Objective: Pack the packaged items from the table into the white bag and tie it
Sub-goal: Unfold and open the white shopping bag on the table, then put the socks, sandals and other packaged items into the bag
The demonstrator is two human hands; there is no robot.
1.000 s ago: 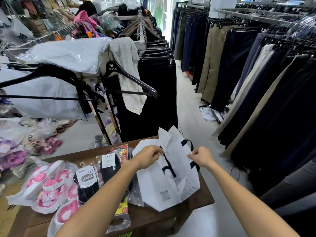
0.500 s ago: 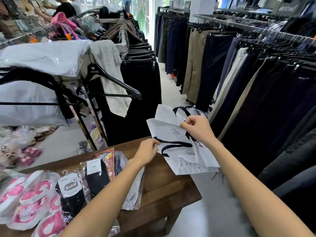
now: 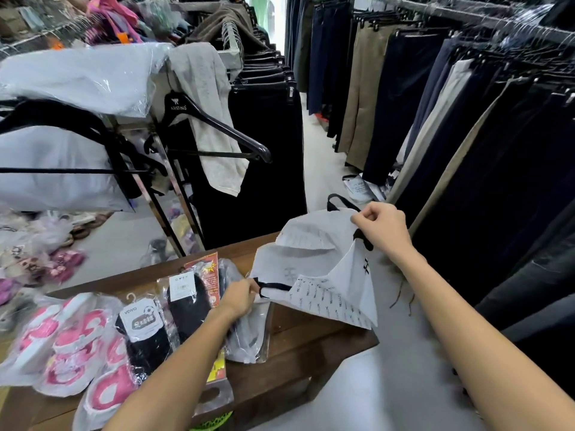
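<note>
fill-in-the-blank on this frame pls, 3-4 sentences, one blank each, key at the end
1. Both hands hold the white bag by its ____ mouth edges, left hand low and right hand high.
2. The bag's handles are ____ in colour.
3. The packaged items, including the black socks, lie on the wooden ____.
4. The pink-and-white shoes are wrapped in clear ____.

Missing words: opposite; black; table; plastic

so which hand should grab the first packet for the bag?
Left, probably. The left hand pinches the white paper bag right beside the plastic-wrapped black socks on the brown wooden table; the right hand holds the far rim, off the table's edge.
</note>
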